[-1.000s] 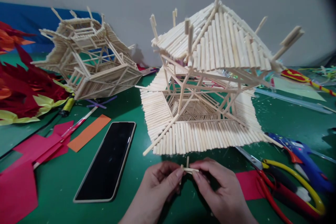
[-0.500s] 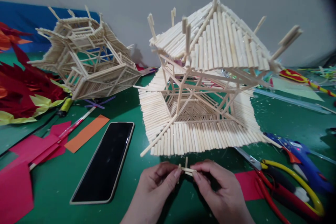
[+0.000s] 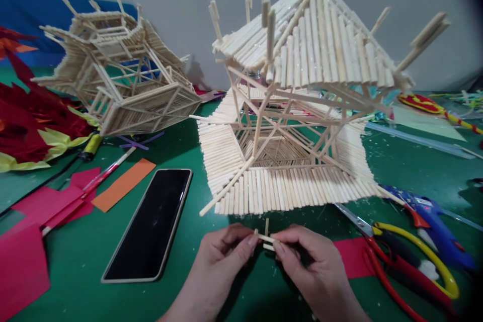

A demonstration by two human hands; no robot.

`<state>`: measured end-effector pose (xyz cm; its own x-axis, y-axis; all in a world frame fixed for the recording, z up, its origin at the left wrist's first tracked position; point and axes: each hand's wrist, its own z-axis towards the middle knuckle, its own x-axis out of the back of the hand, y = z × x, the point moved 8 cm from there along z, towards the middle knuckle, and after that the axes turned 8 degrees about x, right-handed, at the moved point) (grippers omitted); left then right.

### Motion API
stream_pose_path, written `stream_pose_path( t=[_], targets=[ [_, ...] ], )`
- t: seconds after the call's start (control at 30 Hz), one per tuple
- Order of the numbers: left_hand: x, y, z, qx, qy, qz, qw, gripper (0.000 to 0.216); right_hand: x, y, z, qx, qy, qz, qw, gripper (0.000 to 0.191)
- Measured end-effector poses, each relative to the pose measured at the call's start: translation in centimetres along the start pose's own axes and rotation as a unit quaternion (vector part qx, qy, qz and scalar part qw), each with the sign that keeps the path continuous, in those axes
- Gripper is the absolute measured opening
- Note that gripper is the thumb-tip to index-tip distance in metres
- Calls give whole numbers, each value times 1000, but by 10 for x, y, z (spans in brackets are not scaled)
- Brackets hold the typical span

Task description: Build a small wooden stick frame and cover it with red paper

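My left hand (image 3: 221, 261) and my right hand (image 3: 313, 266) meet low in the middle of the view, both pinched on a small piece made of short wooden sticks (image 3: 266, 239). One stick of the piece stands upright between the fingertips. Just beyond the hands stands a two-tier wooden stick pavilion model (image 3: 298, 110) on the green mat (image 3: 83, 261). A second stick model (image 3: 116, 80) lies tilted at the back left.
A black phone (image 3: 151, 226) lies face up to the left of my hands. Red and yellow scissors (image 3: 400, 256) and a blue glue gun (image 3: 433, 226) lie at the right. Pink and orange paper pieces (image 3: 56, 206) and red and yellow paper leaves (image 3: 33, 121) fill the left.
The view has shifted slightly closer and lower. My hands keep their pinch on the stick piece, with small finger adjustments.
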<state>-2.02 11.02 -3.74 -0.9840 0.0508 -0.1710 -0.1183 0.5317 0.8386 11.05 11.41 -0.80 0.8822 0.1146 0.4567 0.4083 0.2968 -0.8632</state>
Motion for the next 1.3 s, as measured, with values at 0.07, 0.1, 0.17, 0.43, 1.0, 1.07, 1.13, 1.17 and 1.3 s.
stream_pose_path(
  t=[0.07,0.1,0.17,0.43,1.0,1.07,1.13,1.17,1.3],
  targets=[
    [0,1,0,-3,-5,-1,1000,13,-1,0,0,-2,-2,0,1000,15],
    [0,1,0,-5,-5,-2,1000,13,-1,0,0,-3,0,-2,1000,15],
    [0,1,0,-8,-5,-2,1000,14,-1,-1,0,-5,6,-5,1000,15],
    [1,-2,1,7,-3,-2,1000,15,-2,0,0,-9,0,-8,1000,16],
    [1,-6,2,29,1,-14,999,14,-1,2,0,-12,19,7,1000,14],
    [-1,-7,2,41,-11,-33,999,16,1,3,-1,-18,33,11,999,15],
    [-3,-7,2,48,-22,-56,997,18,1,4,-2,-19,40,16,999,15],
    [-3,-6,2,48,-23,-65,996,18,1,4,-2,-18,41,17,999,16],
    [0,-6,2,48,-10,-58,997,15,-1,4,-2,-11,26,16,999,16]
  ],
)
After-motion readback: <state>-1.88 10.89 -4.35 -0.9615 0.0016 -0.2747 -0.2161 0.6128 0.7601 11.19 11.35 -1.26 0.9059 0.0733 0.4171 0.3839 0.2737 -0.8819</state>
